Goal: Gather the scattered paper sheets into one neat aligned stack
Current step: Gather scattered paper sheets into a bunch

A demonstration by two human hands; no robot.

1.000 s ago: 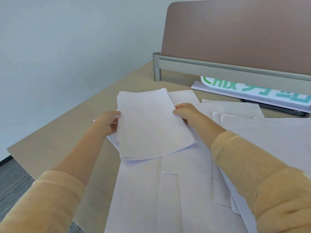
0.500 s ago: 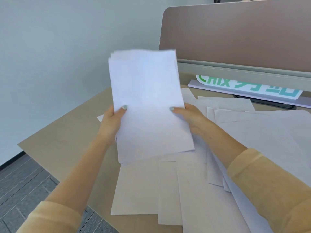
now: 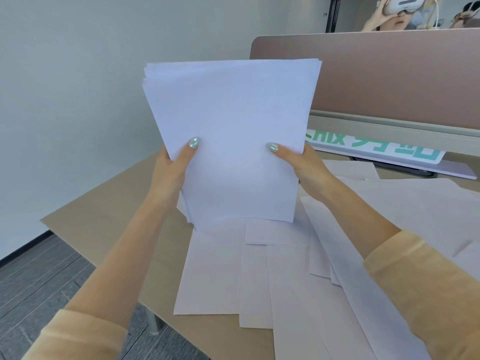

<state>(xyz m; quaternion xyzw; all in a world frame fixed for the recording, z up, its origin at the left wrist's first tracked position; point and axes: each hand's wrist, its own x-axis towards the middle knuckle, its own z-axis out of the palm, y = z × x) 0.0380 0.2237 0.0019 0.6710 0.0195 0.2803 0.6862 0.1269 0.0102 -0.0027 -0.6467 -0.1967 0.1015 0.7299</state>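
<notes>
Lying nearest on the beige desk [image 3: 109, 216] are the loose paper sheets [image 3: 262, 279], white and overlapping at odd angles, several hanging past the near edge; I cannot count them exactly where they overlap, but at least five separate edges show. A grey desk leg [image 3: 152, 320] drops to the dark plank floor [image 3: 31, 279] below the left corner. Two arms in pale yellow sleeves [image 3: 426, 276] reach forward over that spread.

Above it, the held stack of paper [image 3: 233, 141] stands nearly upright, its lower edge just over the sheets on the desk. It is plain white and blank on the facing side; the top and left edges are stepped, so the sheets are not yet flush. The left hand [image 3: 171, 170] grips its left edge, thumb on the front and the fingers hidden behind. The right hand [image 3: 302, 167] grips the right edge the same way. Both thumbnails are painted pale green.

The upright stack blocks the view of the desk behind it. Further right, a white sign with green lettering [image 3: 374, 149] lies against the base of a brown partition panel [image 3: 400, 76]. Over the partition, another person [image 3: 394, 14] holds a white headset to their head. A pale wall [image 3: 78, 74] fills the left.
</notes>
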